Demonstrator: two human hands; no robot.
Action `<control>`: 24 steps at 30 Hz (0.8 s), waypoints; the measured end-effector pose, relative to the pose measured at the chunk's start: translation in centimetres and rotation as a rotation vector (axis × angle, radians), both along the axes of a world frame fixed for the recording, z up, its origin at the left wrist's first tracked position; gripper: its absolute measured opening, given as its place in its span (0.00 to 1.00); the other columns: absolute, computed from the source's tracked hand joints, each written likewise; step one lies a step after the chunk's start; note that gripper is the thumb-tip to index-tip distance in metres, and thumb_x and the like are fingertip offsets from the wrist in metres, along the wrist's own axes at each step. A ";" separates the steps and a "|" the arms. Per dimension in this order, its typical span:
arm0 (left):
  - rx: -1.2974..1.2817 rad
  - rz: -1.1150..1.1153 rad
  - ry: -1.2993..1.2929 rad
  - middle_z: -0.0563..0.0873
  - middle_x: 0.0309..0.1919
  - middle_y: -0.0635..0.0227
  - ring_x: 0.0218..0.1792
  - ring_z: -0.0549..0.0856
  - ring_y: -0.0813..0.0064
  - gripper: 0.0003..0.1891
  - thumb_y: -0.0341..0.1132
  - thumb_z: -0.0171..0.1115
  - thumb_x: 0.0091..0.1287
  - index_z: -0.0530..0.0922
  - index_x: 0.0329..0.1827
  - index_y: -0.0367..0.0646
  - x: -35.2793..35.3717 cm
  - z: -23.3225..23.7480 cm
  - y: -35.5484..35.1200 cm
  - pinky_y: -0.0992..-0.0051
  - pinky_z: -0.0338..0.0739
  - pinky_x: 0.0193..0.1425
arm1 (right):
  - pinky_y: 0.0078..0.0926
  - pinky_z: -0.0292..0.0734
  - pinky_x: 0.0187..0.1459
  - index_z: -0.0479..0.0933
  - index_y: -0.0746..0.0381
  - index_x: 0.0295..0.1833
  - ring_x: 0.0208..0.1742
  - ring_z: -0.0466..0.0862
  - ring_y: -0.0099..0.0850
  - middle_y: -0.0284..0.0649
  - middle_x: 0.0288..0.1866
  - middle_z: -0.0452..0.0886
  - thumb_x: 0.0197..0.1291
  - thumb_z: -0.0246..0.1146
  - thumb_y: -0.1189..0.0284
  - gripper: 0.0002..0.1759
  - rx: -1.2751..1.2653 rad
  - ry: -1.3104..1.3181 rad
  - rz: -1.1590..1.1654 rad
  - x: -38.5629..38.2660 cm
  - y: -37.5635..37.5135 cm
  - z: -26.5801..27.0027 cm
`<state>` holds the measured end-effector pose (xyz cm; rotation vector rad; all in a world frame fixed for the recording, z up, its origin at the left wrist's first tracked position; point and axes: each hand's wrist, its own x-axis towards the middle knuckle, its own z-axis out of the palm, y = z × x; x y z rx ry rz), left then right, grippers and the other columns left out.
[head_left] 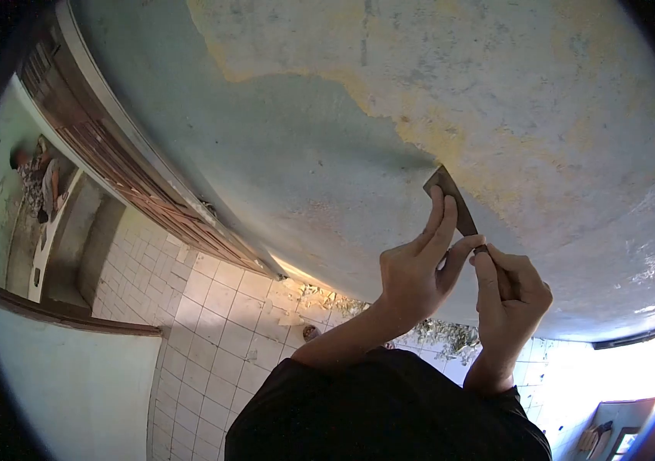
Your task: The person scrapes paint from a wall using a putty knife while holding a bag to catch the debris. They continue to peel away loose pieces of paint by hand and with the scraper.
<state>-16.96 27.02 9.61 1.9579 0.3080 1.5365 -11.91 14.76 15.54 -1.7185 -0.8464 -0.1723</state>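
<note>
Held scraper (462, 211) in both hands, with blade up against the wall (289, 154), corner right at the ragged border between blue-green paint and the paler, yellow-edged patch (512, 115). Set at that border presumably to meet the exposed lip of paint rather than the smooth face.

Gripped handle end with right hand (516, 296), thumb and index finger closed on it, remaining fingers curled in; probably for steering and for push from behind. Could see very little of the handle under those fingers.

Had left hand (412, 280) farther forward, with index and middle fingers stretched out onto the blade face; likely to press the thin metal toward the wall and limit flexing. Had left thumb bent in near the blade's base, close beside the right hand; could not tell exactly where pressed.

Held both forearms raised in front of dark shirt (389, 407), apparently to reach the border at a slant.

Noted scraps (450, 338) on tiled floor (224, 330) along the foot of the wall, plausibly wall debris given the spot. Noted wooden door (112, 169) at left and, beyond, another person (35, 184) by a ledge, well apart; hands too small to read.
</note>
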 end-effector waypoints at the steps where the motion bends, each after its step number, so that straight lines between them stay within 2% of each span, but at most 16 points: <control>1: 0.010 0.054 -0.015 0.82 0.62 0.32 0.27 0.93 0.67 0.31 0.35 0.79 0.66 0.78 0.67 0.23 0.5 0.2 -0.1 0.78 0.82 0.25 | 0.13 0.60 0.25 0.86 0.70 0.41 0.25 0.74 0.10 0.31 0.22 0.83 0.64 0.73 0.82 0.03 0.028 -0.057 0.003 0.5 0.3 -0.5; 9: 0.038 0.109 -0.093 0.83 0.59 0.28 0.31 0.95 0.64 0.25 0.33 0.76 0.69 0.81 0.62 0.23 1.7 -0.1 0.2 0.78 0.83 0.25 | 0.14 0.63 0.25 0.86 0.70 0.41 0.26 0.74 0.11 0.33 0.22 0.82 0.63 0.74 0.81 0.04 0.021 -0.078 0.054 0.9 0.6 -0.4; 11: 0.062 0.178 -0.061 0.82 0.59 0.27 0.33 0.95 0.63 0.25 0.34 0.75 0.70 0.81 0.63 0.23 1.7 -0.1 0.3 0.78 0.84 0.27 | 0.12 0.54 0.28 0.86 0.71 0.43 0.25 0.66 0.07 0.23 0.22 0.77 0.65 0.73 0.82 0.04 0.006 -0.144 0.064 0.5 0.7 0.2; 12: 0.059 0.167 -0.053 0.82 0.59 0.27 0.33 0.95 0.63 0.25 0.34 0.75 0.70 0.81 0.63 0.23 1.6 0.1 -0.1 0.78 0.84 0.27 | 0.12 0.54 0.28 0.86 0.71 0.43 0.25 0.66 0.07 0.23 0.22 0.77 0.65 0.73 0.82 0.04 0.003 -0.136 0.054 0.7 0.4 0.1; 14: -0.004 0.133 -0.027 0.82 0.59 0.26 0.37 0.95 0.58 0.25 0.34 0.75 0.70 0.81 0.62 0.22 1.4 0.9 -0.7 0.76 0.85 0.29 | 0.16 0.66 0.25 0.87 0.69 0.41 0.25 0.75 0.12 0.36 0.22 0.82 0.63 0.74 0.81 0.03 -0.009 -0.072 0.062 1.3 0.0 -0.1; 18: -0.025 0.271 0.033 0.82 0.59 0.27 0.42 0.95 0.53 0.24 0.34 0.75 0.70 0.82 0.61 0.23 1.7 0.6 -0.1 0.74 0.86 0.31 | 0.16 0.66 0.24 0.87 0.69 0.42 0.25 0.75 0.13 0.36 0.21 0.81 0.63 0.74 0.80 0.04 0.007 -0.096 0.073 1.6 1.9 -0.2; 20: 0.073 0.332 -0.050 0.82 0.61 0.29 0.46 0.94 0.51 0.26 0.35 0.75 0.70 0.80 0.64 0.25 1.5 0.8 1.7 0.73 0.87 0.34 | 0.17 0.66 0.24 0.86 0.68 0.42 0.24 0.76 0.13 0.36 0.21 0.81 0.63 0.74 0.80 0.04 0.050 -0.168 0.185 1.6 2.6 0.3; 21: -0.009 0.237 0.032 0.82 0.62 0.31 0.46 0.93 0.52 0.26 0.36 0.74 0.71 0.80 0.65 0.26 0.7 1.1 1.0 0.73 0.87 0.35 | 0.17 0.67 0.24 0.85 0.69 0.42 0.24 0.77 0.14 0.37 0.22 0.82 0.63 0.74 0.80 0.05 0.031 -0.202 0.154 1.1 1.9 0.6; 22: -0.007 0.244 0.026 0.82 0.62 0.31 0.46 0.93 0.52 0.26 0.36 0.74 0.71 0.80 0.65 0.26 0.6 1.1 1.0 0.73 0.87 0.35 | 0.17 0.67 0.24 0.85 0.69 0.42 0.24 0.77 0.14 0.37 0.22 0.82 0.63 0.74 0.80 0.05 0.035 -0.207 0.161 1.0 1.8 0.4; 24: 0.113 0.242 -0.071 0.83 0.60 0.31 0.45 0.94 0.52 0.25 0.37 0.74 0.71 0.81 0.64 0.26 1.1 0.7 1.3 0.73 0.88 0.35 | 0.18 0.68 0.24 0.85 0.69 0.42 0.24 0.78 0.14 0.38 0.22 0.83 0.63 0.74 0.80 0.05 0.052 -0.168 0.104 1.1 2.2 -0.4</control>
